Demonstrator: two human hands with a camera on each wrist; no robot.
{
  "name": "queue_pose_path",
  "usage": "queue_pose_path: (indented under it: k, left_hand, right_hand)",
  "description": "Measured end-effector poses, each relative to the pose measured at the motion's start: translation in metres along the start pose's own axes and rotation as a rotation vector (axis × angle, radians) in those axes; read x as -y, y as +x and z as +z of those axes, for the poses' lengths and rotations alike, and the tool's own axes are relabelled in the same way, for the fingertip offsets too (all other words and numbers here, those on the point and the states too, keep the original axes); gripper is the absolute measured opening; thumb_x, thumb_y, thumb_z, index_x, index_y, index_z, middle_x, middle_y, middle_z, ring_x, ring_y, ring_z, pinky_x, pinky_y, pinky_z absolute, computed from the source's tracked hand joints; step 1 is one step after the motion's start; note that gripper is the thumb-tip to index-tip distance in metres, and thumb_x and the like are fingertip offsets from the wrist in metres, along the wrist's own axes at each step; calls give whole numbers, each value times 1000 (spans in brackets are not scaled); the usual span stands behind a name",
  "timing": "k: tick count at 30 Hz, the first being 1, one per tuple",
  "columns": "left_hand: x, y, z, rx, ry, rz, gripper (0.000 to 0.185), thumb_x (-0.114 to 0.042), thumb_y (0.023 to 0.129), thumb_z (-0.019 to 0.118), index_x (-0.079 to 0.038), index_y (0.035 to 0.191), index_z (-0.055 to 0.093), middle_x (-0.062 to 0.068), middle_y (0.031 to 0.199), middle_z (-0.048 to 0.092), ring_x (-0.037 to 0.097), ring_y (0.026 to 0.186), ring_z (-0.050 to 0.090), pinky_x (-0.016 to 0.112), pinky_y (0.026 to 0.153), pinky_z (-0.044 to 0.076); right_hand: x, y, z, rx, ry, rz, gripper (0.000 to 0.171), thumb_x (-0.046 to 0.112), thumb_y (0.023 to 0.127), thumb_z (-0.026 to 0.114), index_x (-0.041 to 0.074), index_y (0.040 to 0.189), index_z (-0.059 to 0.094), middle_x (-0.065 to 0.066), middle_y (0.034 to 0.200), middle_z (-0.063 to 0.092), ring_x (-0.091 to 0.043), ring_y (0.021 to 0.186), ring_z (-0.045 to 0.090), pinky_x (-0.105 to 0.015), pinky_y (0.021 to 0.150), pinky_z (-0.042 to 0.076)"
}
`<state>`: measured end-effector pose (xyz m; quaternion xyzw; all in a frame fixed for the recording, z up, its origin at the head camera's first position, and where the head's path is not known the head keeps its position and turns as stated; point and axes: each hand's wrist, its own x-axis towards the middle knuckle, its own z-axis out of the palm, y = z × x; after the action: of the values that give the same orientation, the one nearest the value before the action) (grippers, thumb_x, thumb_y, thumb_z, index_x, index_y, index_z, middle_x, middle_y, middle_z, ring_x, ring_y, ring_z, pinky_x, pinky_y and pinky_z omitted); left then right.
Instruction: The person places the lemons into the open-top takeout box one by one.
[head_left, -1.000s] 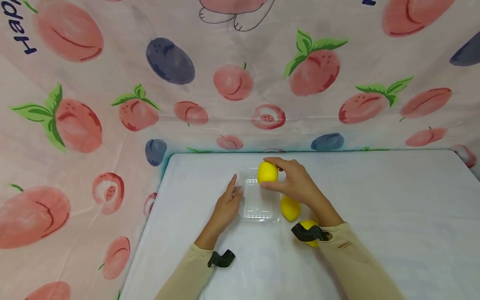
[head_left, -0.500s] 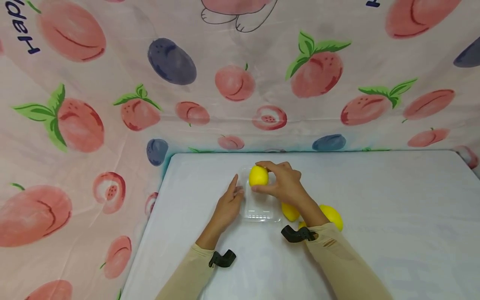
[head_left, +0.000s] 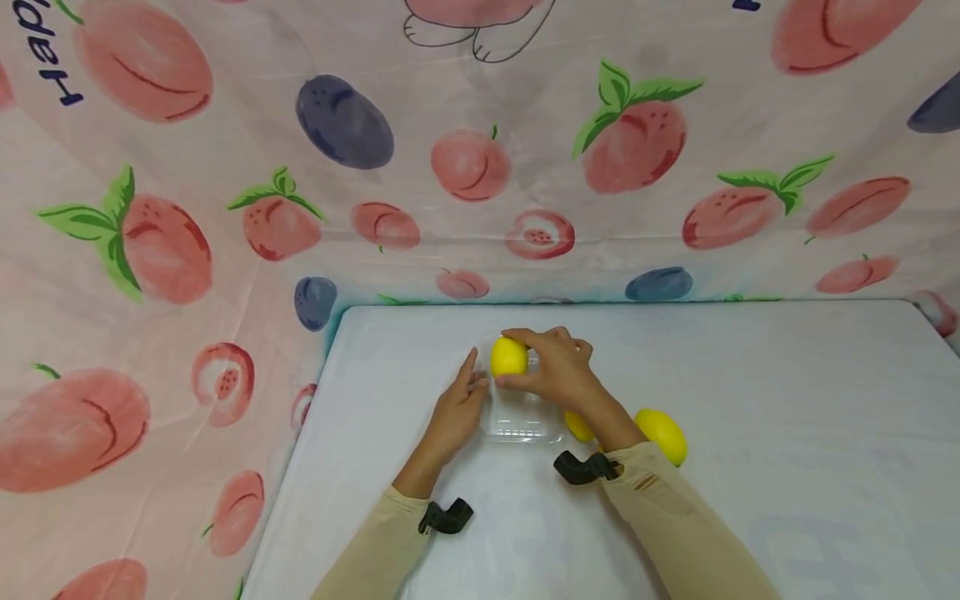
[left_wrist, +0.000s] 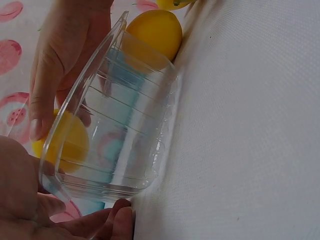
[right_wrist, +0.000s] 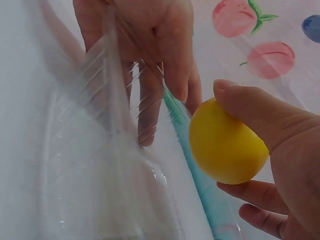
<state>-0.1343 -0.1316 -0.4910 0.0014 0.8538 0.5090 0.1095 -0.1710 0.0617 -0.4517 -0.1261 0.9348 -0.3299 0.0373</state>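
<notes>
While your right hand is gripping the lemon over the far end of the clear tray, your left hand is resting flat-fingered against the tray's left wall, steadying it; the lemon is hanging just above the tray's opening.

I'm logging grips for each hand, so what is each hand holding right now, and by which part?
The right hand grips a yellow lemon around its sides, over the clear plastic tray. The left hand rests straight fingers against the tray's left wall.
</notes>
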Motion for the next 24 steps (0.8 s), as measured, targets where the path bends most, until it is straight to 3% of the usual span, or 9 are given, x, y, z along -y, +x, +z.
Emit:
queue_pose_path:
  k: [9, 15, 24]
  left_hand:
    - [0, 0, 0, 4, -2, 4, 60, -35, 108, 43, -33, 164, 21, 10, 154, 52, 32, 141, 49, 54, 118, 37]
    - [2, 0, 1, 2, 6, 12, 60, -34, 108, 43, -32, 164, 22, 10, 154, 52, 33, 141, 49, 54, 119, 36]
    - [2, 0, 2, -2, 8, 20, 60, -34, 108, 43, -31, 164, 21, 7, 152, 54, 31, 141, 49, 54, 119, 35]
  right_hand:
    - [0, 3, 9, 34, -108, 23, 79, 59, 79, 81, 27, 147, 55, -3, 131, 71, -35, 123, 50, -71, 107, 23]
    - [-5, 5, 14, 68, -117, 20, 78, 58, 81, 80, 26, 147, 55, -3, 133, 70, -36, 122, 51, -73, 107, 23]
    - [-13, 7, 22, 81, -115, -15, 73, 59, 82, 78, 33, 147, 55, -2, 129, 72, -33, 118, 51, -71, 104, 25]
